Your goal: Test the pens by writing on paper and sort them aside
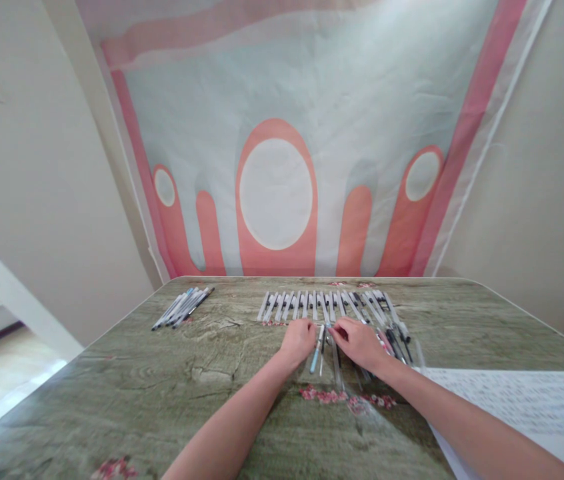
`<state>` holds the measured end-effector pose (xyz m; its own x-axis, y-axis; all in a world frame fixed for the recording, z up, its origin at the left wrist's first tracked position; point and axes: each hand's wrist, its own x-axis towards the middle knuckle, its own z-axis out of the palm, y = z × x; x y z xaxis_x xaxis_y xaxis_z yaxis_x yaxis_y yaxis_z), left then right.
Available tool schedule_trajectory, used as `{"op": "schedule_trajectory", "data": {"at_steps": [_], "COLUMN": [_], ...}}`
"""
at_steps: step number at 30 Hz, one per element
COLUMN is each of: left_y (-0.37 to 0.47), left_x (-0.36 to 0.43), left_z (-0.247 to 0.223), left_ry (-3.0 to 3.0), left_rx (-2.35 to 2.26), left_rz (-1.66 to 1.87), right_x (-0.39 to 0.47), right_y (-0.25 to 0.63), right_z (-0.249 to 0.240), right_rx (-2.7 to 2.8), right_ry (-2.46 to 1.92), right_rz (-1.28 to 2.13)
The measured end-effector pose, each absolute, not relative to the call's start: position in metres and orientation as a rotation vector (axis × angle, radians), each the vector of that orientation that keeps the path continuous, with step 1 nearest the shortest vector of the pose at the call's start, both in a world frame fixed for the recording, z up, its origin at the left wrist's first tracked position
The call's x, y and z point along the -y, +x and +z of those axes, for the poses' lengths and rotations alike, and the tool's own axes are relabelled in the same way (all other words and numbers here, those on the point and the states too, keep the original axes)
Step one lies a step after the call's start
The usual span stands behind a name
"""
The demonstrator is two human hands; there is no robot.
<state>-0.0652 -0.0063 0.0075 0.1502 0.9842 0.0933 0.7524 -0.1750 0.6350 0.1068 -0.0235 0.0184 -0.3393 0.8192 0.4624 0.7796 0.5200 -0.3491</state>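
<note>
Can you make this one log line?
left hand: near blue-white pen, grip unclear; right hand: grip unclear; pen row: beyond hands; pen pile: far left; paper: right side

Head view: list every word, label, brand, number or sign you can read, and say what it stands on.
No text can be read.
Paper sheet: lines of writing, too blurred to read.
Row of pens: any markings are too small to read.
Pile of pens at the far left: likewise too small.
Blue-and-white pen between the hands: nothing legible.
Wall hanging: coloured shapes, no visible lettering.
</note>
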Motion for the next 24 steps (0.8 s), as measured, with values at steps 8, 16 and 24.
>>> {"op": "schedule_trajectory", "data": {"at_steps": [8,16,24], "left_y": [-0.063,-0.115,-0.254], "left_x": [0.005,-0.016,-0.027], "left_z": [-0.005,0.037,0.076], "left_ry": [1.788,1.959,1.857], "left_rx": [-1.561,-1.851,-2.568], "left_rz": [0.706,0.611,0.389], "right_x": [0.023,0.026,0.027], "right_y": [0.108,0.109,0.106], "right_z": [0.018,0.017,0.014], "right_rx": [2.167,2.124,2.135], "right_ry": [-1.291,-1.267,-1.212], "right_rz": [0.092,0.119,0.087]}}
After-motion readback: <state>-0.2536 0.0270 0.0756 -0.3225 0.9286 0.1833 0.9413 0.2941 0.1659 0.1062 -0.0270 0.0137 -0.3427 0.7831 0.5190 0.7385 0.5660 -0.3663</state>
